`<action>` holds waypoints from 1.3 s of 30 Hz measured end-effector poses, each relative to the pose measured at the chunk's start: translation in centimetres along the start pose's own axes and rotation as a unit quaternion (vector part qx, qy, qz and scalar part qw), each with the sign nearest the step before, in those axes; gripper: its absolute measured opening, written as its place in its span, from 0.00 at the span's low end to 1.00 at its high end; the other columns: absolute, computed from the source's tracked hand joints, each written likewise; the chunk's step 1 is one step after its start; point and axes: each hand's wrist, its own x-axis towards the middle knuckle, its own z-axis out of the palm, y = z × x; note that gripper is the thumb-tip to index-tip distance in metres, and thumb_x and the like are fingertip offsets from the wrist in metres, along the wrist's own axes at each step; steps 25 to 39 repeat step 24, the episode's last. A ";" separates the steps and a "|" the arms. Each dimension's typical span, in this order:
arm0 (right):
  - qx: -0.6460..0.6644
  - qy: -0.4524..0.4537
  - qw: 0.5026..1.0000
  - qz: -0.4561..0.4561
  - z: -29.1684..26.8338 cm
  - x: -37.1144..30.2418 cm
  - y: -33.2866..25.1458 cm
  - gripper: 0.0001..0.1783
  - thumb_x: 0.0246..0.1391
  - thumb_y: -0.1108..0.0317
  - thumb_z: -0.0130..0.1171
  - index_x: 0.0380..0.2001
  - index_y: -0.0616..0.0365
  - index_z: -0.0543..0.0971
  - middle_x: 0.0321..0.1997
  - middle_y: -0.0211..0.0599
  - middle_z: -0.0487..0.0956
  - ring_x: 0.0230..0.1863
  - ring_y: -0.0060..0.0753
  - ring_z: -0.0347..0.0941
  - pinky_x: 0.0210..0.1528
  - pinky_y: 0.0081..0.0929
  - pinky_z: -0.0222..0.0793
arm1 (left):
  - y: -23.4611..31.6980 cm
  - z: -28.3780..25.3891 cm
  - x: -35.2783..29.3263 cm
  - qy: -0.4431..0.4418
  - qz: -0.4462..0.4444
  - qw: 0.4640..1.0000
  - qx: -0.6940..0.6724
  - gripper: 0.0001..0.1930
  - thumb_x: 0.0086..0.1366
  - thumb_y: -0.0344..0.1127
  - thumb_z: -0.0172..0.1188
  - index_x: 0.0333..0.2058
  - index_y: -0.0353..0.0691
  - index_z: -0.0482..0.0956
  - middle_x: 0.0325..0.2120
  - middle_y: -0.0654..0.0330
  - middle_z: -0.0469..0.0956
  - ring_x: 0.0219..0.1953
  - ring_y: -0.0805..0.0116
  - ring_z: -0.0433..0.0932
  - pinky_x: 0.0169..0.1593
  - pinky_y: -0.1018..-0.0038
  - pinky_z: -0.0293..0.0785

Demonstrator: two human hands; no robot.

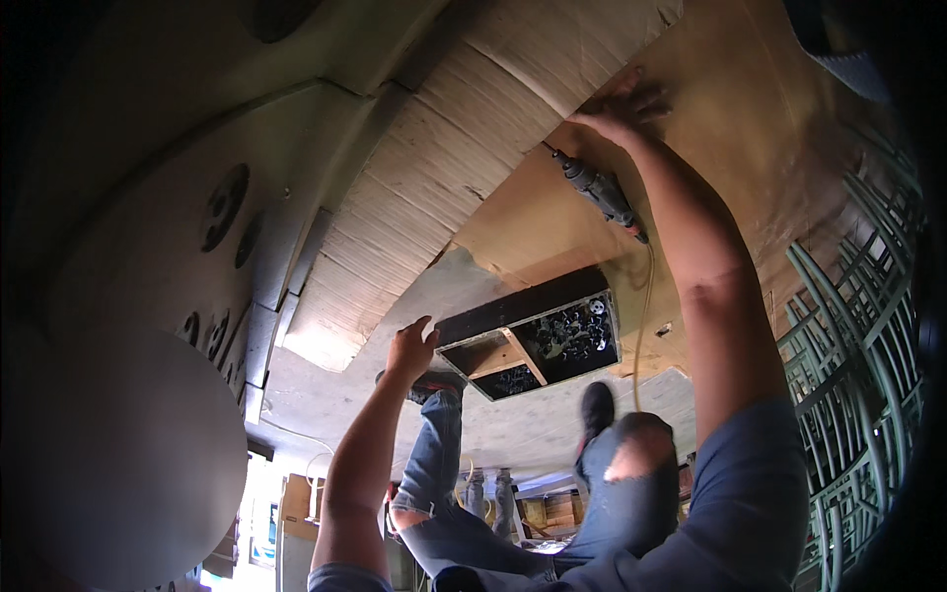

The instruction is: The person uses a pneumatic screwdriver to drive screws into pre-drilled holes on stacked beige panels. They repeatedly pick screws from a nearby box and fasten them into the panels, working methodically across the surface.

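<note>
My right hand [623, 111] is open, its fingers spread on the brown sheet [523, 222] beside the edge of the corrugated cardboard [434, 178]. Just below that hand lies a grey and black power tool [597, 192], slim and straight, with a thin bit at its tip and a yellowish cord [643, 335] running from its rear. My left hand [409, 352] is raised near the corner of the divided box [523, 298], thumb and fingers apart, with nothing seen in it. Several small dark and shiny pieces of hardware, like screws, lie in the box's compartments.
My bent legs in torn jeans [434, 459] straddle the area below the box. A large pale structure with round holes [286, 192] rises at the left. Stacked green-grey metal bars [848, 345] stand at the right. A pale round shape [118, 454] blocks the lower left.
</note>
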 end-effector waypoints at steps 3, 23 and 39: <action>-0.007 0.036 0.999 0.020 0.2 -0.8 -0.7 0.89 0.24 0.20 0.71 0.73 0.48 0.22 0.75 0.62 0.14 0.72 0.83 0.09 0.69 0.81 0.23 | -3.1 -1.1 -2.2 -0.006 0.013 1.000 -0.008 0.23 0.67 0.44 0.60 0.58 0.44 0.76 0.50 0.44 0.81 0.51 0.47 0.81 0.55 0.59 0.77; -0.192 0.029 0.974 0.117 -1.0 -4.5 -6.6 0.78 0.37 0.17 0.60 0.76 0.42 0.28 0.77 0.67 0.24 0.74 0.85 0.20 0.67 0.85 0.29 | -13.1 -13.1 -13.4 0.029 -0.077 0.996 0.024 0.32 0.69 0.56 0.58 0.67 0.49 0.67 0.57 0.44 0.76 0.61 0.48 0.74 0.64 0.59 0.70; -0.327 0.257 0.897 0.151 3.5 5.7 1.8 0.75 0.39 0.18 0.58 0.76 0.39 0.28 0.78 0.66 0.25 0.74 0.86 0.21 0.67 0.85 0.30 | -11.8 -14.9 -12.4 0.017 -0.059 0.998 0.005 0.33 0.69 0.57 0.57 0.67 0.50 0.66 0.58 0.45 0.76 0.61 0.49 0.74 0.63 0.60 0.70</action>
